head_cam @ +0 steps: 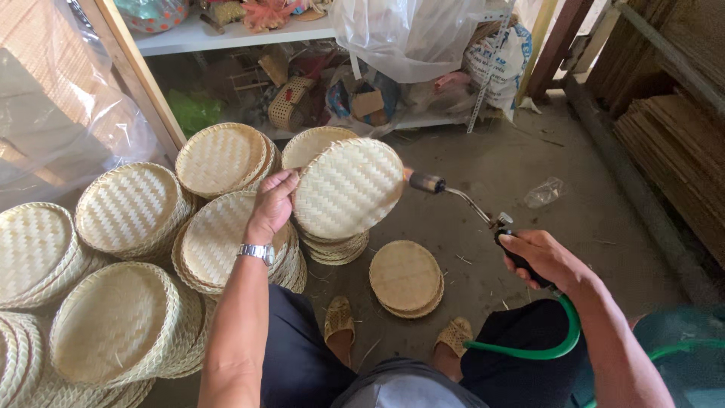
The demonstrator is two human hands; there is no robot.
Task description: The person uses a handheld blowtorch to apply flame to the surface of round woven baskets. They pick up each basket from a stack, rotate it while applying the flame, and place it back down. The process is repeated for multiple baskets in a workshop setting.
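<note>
1. Stacks of woven trays (128, 208) crowd the floor on the left, some showing the rim, some upside down.
2. The left hand (273, 202), a watch (257, 251) on its wrist, grips one round tray (349, 187) by its left edge and holds it tilted on edge above the stacks, its woven face toward the camera.
3. Under that tray is a low stack (332, 248); further right, on bare concrete, lies a small pile of flat discs (405, 278).
4. The torch (461, 200) has its nozzle just beside the held tray's right edge; whether it touches cannot be told.
5. The right hand (540, 258) is clenched round the torch's black handle, from which a green hose (555, 344) curves down past the knee.
6. A crumpled clear bottle (544, 192) lies on the floor beyond the torch.
</note>
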